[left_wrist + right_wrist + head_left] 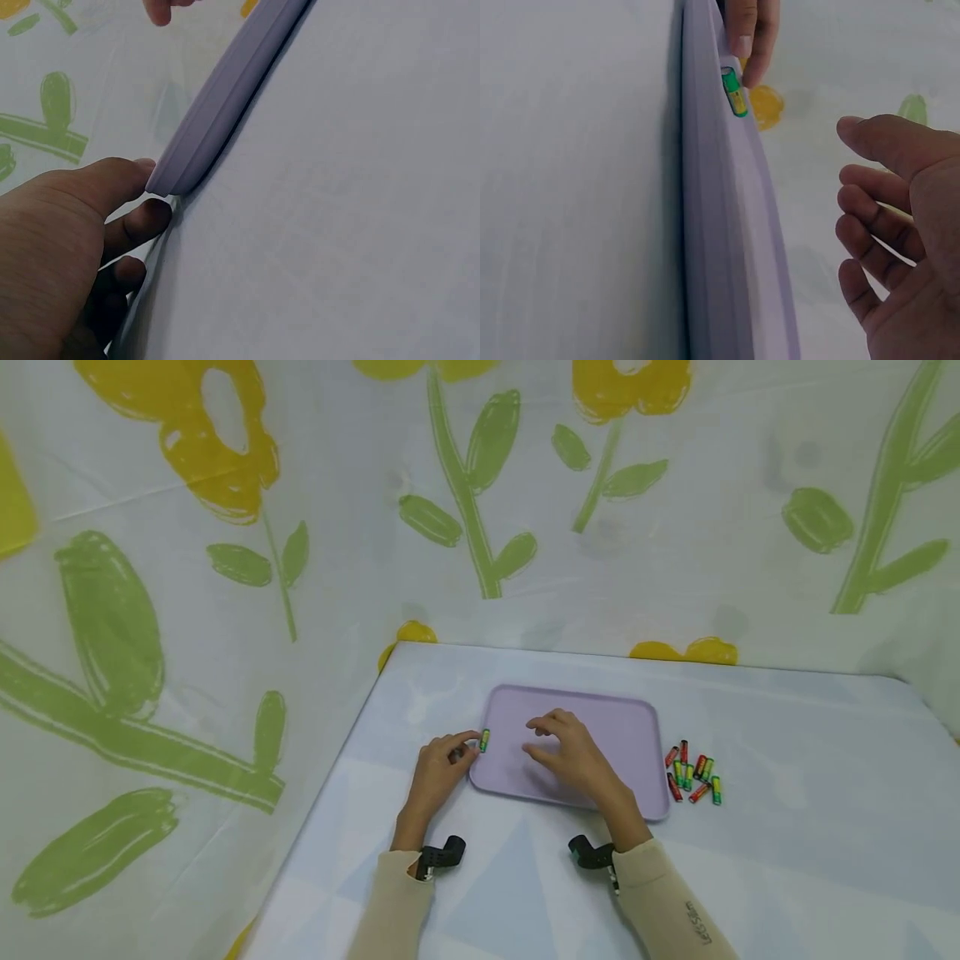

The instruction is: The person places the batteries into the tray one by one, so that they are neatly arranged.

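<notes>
A lilac tray point(585, 697) lies on the table with one green-and-yellow battery point(484, 741) inside it, by its left rim. My left hand point(437, 770) is at that rim; in the left wrist view its thumb point(124, 180) lies against the tray's edge and a finger point(142, 225) sits lower on the other side, so the edge is pinched between them. The right wrist view shows the battery point(735, 92) just beside the left fingertips. Over the tray's middle hovers my right hand point(573, 752), fingers loosely bent and apart, holding nothing.
Several red and green-and-yellow batteries point(688, 777) lie in a loose cluster on the table, just right of the tray. A pale patterned cloth point(810, 777) covers the table. Behind and to the left hangs a flower-printed curtain point(337, 527).
</notes>
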`<action>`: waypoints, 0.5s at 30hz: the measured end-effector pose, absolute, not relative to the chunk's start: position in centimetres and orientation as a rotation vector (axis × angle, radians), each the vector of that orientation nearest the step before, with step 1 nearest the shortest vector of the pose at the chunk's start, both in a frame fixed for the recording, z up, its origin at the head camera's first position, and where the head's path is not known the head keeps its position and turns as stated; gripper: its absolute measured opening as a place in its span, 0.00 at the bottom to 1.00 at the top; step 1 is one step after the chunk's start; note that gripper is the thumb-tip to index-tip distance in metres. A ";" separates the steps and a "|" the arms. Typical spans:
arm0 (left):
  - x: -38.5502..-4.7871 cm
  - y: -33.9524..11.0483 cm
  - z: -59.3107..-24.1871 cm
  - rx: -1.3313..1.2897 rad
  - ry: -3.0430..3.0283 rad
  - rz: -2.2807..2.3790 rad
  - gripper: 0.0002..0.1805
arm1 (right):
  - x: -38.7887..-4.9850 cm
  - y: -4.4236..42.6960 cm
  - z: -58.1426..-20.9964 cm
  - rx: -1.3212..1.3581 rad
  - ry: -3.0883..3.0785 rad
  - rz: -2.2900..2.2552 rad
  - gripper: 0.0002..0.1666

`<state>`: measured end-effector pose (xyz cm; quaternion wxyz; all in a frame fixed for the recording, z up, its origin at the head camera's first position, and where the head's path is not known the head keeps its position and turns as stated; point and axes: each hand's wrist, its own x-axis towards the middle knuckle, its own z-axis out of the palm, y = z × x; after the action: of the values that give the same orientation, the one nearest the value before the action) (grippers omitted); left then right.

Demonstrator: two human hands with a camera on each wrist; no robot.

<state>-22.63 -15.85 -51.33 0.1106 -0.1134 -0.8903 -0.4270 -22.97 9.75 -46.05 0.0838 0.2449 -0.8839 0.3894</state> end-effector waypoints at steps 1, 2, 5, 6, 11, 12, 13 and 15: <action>-22.6 -15.9 -51.4 -0.330 -2.616 -1.258 0.15 | -22.7 10.1 -45.9 0.734 -2.622 1.157 0.19; -22.6 -15.9 -51.4 -0.332 -2.613 -1.259 0.15 | -22.5 10.5 -45.8 0.738 -2.604 1.146 0.19; -22.7 -16.0 -51.5 -0.344 -2.602 -1.265 0.14 | -22.0 11.7 -45.4 0.745 -2.554 1.131 0.18; -22.7 -16.0 -51.6 -0.350 -2.598 -1.259 0.14 | -21.8 12.1 -45.3 0.742 -2.543 1.125 0.18; -22.9 -16.0 -51.5 -0.365 -2.582 -1.243 0.14 | -21.1 14.1 -45.1 0.712 -2.509 1.105 0.18; -22.8 -16.0 -51.5 -0.367 -2.581 -1.239 0.14 | -20.8 14.6 -45.1 0.699 -2.509 1.103 0.18; -22.8 -16.0 -51.5 -0.370 -2.578 -1.237 0.14 | -20.6 15.0 -45.3 0.688 -2.510 1.097 0.17; -22.7 -16.0 -51.5 -0.375 -2.579 -1.238 0.14 | -20.1 15.9 -45.5 0.662 -2.514 1.084 0.17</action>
<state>-22.72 -15.97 -51.47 0.1278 -0.1288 -0.8865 -0.4256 -20.13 15.93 -45.50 0.1617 0.2318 -0.8809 0.3797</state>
